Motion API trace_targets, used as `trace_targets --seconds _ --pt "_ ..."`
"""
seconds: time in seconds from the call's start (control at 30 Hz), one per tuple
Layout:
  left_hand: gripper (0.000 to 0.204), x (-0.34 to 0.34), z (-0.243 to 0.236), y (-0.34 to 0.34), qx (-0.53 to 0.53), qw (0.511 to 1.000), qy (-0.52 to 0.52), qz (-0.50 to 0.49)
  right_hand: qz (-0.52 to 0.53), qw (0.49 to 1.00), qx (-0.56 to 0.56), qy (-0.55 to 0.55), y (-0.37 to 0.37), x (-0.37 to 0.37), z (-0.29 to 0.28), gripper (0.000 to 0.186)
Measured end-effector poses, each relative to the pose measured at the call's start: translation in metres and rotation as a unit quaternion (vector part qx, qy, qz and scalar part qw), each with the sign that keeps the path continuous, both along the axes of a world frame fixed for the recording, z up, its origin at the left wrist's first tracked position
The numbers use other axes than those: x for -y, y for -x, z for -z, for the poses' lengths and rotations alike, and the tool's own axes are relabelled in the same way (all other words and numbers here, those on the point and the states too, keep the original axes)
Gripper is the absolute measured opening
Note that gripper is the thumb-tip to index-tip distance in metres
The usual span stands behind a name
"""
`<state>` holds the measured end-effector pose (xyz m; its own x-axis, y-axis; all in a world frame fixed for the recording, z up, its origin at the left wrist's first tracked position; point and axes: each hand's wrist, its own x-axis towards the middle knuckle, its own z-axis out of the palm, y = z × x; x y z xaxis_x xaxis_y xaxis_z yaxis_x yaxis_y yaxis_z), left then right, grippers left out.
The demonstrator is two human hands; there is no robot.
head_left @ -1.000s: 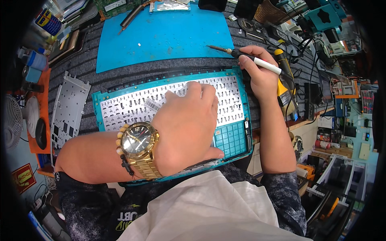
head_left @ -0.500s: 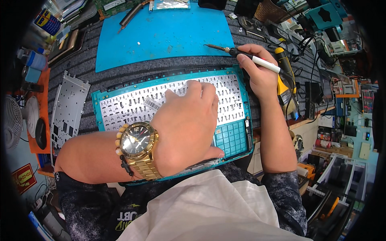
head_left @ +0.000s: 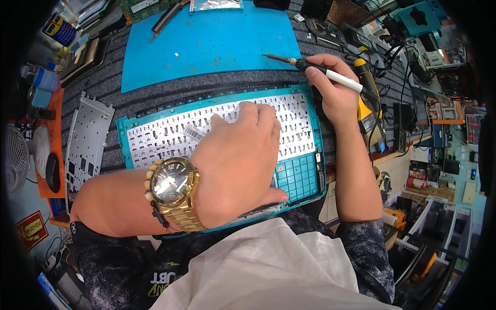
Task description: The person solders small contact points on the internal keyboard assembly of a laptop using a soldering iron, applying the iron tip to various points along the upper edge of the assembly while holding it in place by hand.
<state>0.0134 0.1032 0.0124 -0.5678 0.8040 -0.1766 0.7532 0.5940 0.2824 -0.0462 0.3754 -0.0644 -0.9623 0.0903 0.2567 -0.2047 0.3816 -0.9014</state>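
Note:
My left hand (head_left: 240,155) rests on the silver back plate of a keyboard (head_left: 294,116), its fingertips on the metal and its thumb stretched out near the front edge. The plate, full of small slots and bearing a barcode label (head_left: 194,132), lies in a teal laptop case (head_left: 294,178). Much of both is covered by my hand and forearm. In my right hand (head_left: 338,101) is a soldering iron (head_left: 343,80) with a white and black handle. Its dark tip points left, over the blue mat and apart from the keyboard plate.
Beyond the case lies a blue work mat (head_left: 206,46) with small specks and another pen-like tool (head_left: 168,19). A perforated metal sheet (head_left: 88,139) is on the left. Yellow-and-black tools (head_left: 366,77) and cables stand right of my right hand. A small fan (head_left: 18,160) is far left.
The soldering iron and my right hand have shifted very slightly up. My left hand stays on the plate, almost unmoved.

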Motion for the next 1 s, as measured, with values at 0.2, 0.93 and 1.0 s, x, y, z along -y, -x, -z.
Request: trace_targets --seconds 0.2,0.93,1.0 --pt "0.103 0.001 0.005 0.000 0.001 1.000 -0.015 0.000 0.015 0.999 -0.020 0.026 -0.010 -0.006 -0.001 0.022" --pt "0.099 0.008 0.013 0.003 -0.016 0.997 -0.080 0.002 -0.095 0.992 -0.031 0.074 -0.092 -0.028 0.009 0.022" --pt "0.099 0.008 0.012 0.002 -0.010 0.997 -0.081 -0.003 -0.099 0.992 -0.030 0.068 -0.092 -0.025 0.007 0.021"
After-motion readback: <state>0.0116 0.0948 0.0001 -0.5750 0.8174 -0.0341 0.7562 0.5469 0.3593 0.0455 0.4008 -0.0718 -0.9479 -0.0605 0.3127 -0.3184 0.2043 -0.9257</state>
